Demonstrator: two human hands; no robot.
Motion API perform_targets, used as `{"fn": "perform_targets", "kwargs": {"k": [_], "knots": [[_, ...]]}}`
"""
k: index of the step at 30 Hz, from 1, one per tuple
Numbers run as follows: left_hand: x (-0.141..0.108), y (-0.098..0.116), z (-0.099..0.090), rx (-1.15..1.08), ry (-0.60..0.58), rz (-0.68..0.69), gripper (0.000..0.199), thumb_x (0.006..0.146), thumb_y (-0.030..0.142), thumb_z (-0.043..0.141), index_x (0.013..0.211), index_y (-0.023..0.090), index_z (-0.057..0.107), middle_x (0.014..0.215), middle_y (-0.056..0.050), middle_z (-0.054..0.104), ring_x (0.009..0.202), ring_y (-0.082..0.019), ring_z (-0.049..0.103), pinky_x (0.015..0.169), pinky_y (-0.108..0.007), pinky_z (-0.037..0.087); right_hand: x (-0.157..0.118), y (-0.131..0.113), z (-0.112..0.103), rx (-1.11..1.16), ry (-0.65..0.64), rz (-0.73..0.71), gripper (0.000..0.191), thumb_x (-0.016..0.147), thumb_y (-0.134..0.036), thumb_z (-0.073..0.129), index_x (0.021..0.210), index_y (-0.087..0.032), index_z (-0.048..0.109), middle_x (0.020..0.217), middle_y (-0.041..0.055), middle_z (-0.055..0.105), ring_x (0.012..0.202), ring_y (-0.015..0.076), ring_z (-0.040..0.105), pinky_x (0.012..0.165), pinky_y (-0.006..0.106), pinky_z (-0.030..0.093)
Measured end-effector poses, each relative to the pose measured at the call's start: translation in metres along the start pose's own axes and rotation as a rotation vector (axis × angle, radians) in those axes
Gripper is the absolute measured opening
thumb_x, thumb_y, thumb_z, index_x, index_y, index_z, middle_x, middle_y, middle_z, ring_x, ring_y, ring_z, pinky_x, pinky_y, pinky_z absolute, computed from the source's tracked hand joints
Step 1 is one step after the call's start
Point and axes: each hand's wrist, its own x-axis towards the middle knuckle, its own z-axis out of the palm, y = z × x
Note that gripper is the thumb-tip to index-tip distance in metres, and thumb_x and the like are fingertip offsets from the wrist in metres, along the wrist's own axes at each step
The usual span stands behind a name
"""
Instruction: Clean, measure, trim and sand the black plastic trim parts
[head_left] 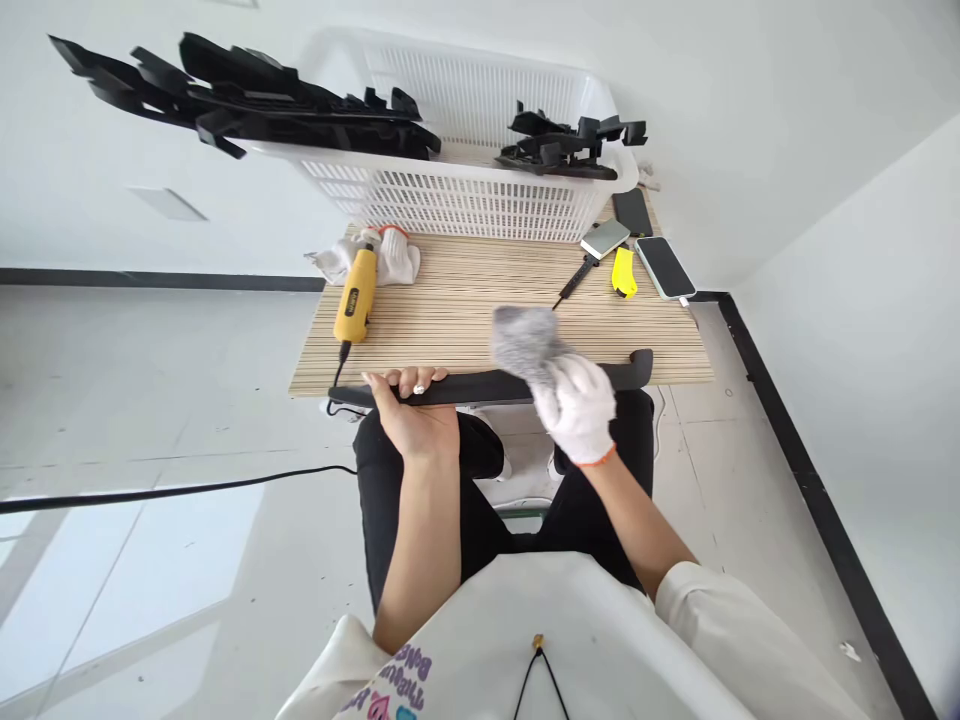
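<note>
A long black plastic strip (480, 387) with a hooked right end lies across the table's near edge, above my lap. My bare left hand (414, 408) is wrapped round its left part, fingers over the top; a ring shows on one finger. My right hand (576, 405), in a white knit glove with an orange cuff, is closed on a grey cloth (525, 338). Motion blurs the cloth, which is over the strip's right half; whether it touches the strip I cannot tell.
A white plastic basket (465, 205) with black plastic parts (300, 110) stands at the table's back. On the wooden table (450, 310) are a yellow heat gun (355, 295), white gloves (397, 258), a yellow tape measure (624, 272) and a phone (665, 267). A black cable (187, 490) runs left.
</note>
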Motion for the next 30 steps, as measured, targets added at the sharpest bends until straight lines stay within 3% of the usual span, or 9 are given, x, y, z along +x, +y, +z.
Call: {"fn": "perform_targets", "kwargs": {"k": [3, 6, 12, 15, 18, 22, 24, 27, 30], "knots": [[0.001, 0.000, 0.001, -0.018, -0.027, -0.018, 0.046, 0.092, 0.050, 0.065, 0.072, 0.020, 0.037, 0.056, 0.010, 0.031, 0.048, -0.005, 0.039, 0.062, -0.020, 0.044, -0.021, 0.052, -0.016, -0.187, 0.079, 0.075, 0.025, 0.094, -0.030, 0.055, 0.109, -0.016, 0.069, 0.110, 0.0113, 0.072, 0.114, 0.0239, 0.064, 0.098, 0.038, 0.052], [0.001, -0.004, 0.004, -0.057, -0.003, -0.023, 0.046, 0.092, 0.051, 0.065, 0.072, 0.020, 0.037, 0.056, 0.010, 0.030, 0.048, -0.005, 0.039, 0.060, -0.020, 0.043, -0.027, 0.055, -0.015, -0.331, 0.106, 0.220, 0.028, 0.096, -0.031, 0.051, 0.108, -0.015, 0.070, 0.110, 0.0147, 0.071, 0.119, 0.0296, 0.062, 0.099, 0.046, 0.052], [-0.002, -0.012, 0.007, 0.021, 0.022, 0.017, 0.050, 0.092, 0.055, 0.063, 0.070, 0.020, 0.034, 0.057, 0.010, 0.028, 0.049, -0.005, 0.038, 0.063, -0.020, 0.043, -0.015, -0.055, 0.049, -0.105, 0.021, 0.063, 0.029, 0.091, -0.046, 0.059, 0.092, -0.021, 0.072, 0.101, 0.0114, 0.070, 0.112, 0.0299, 0.062, 0.111, 0.054, 0.044], [0.000, -0.009, 0.007, 0.104, 0.074, 0.069, 0.053, 0.090, 0.058, 0.063, 0.069, 0.020, 0.033, 0.059, 0.009, 0.029, 0.052, -0.005, 0.041, 0.066, -0.020, 0.044, -0.011, -0.082, 0.074, 0.040, -0.102, -0.043, 0.031, 0.090, -0.053, 0.060, 0.093, -0.024, 0.072, 0.101, 0.0087, 0.070, 0.110, 0.0267, 0.062, 0.112, 0.051, 0.044], [0.005, -0.002, 0.005, 0.095, 0.066, 0.056, 0.053, 0.092, 0.058, 0.061, 0.068, 0.020, 0.032, 0.058, 0.009, 0.028, 0.051, -0.005, 0.040, 0.066, -0.021, 0.044, -0.014, -0.056, 0.073, 0.006, -0.053, -0.054, 0.031, 0.089, -0.052, 0.061, 0.093, -0.023, 0.072, 0.101, 0.0096, 0.070, 0.113, 0.0279, 0.062, 0.110, 0.051, 0.045], [0.010, 0.002, 0.006, -0.001, 0.028, 0.026, 0.050, 0.095, 0.054, 0.058, 0.068, 0.020, 0.033, 0.058, 0.010, 0.027, 0.050, -0.005, 0.038, 0.067, -0.022, 0.045, -0.024, 0.014, 0.045, -0.266, 0.176, 0.148, 0.033, 0.093, -0.044, 0.056, 0.103, -0.017, 0.073, 0.107, 0.0152, 0.070, 0.119, 0.0340, 0.060, 0.105, 0.057, 0.047], [0.010, -0.001, 0.007, -0.011, 0.046, 0.023, 0.049, 0.096, 0.053, 0.056, 0.069, 0.020, 0.034, 0.058, 0.010, 0.028, 0.050, -0.005, 0.038, 0.066, -0.022, 0.045, -0.024, 0.026, 0.033, -0.344, 0.215, 0.246, 0.032, 0.095, -0.038, 0.053, 0.106, -0.014, 0.072, 0.109, 0.0170, 0.070, 0.121, 0.0353, 0.059, 0.105, 0.059, 0.047], [0.008, -0.009, 0.010, 0.035, 0.046, 0.044, 0.051, 0.095, 0.055, 0.058, 0.068, 0.020, 0.032, 0.059, 0.009, 0.026, 0.050, -0.005, 0.037, 0.065, -0.022, 0.045, -0.016, -0.001, 0.036, -0.284, 0.107, 0.308, 0.032, 0.095, -0.039, 0.054, 0.107, -0.015, 0.072, 0.115, 0.0178, 0.068, 0.127, 0.0357, 0.055, 0.110, 0.061, 0.042], [0.008, -0.012, 0.008, 0.083, 0.020, 0.068, 0.056, 0.090, 0.059, 0.062, 0.067, 0.020, 0.029, 0.059, 0.009, 0.024, 0.050, -0.006, 0.036, 0.065, -0.021, 0.044, -0.008, -0.057, 0.062, -0.063, -0.100, 0.164, 0.028, 0.091, -0.044, 0.061, 0.101, -0.022, 0.073, 0.112, 0.0135, 0.068, 0.123, 0.0327, 0.057, 0.114, 0.058, 0.040]]}}
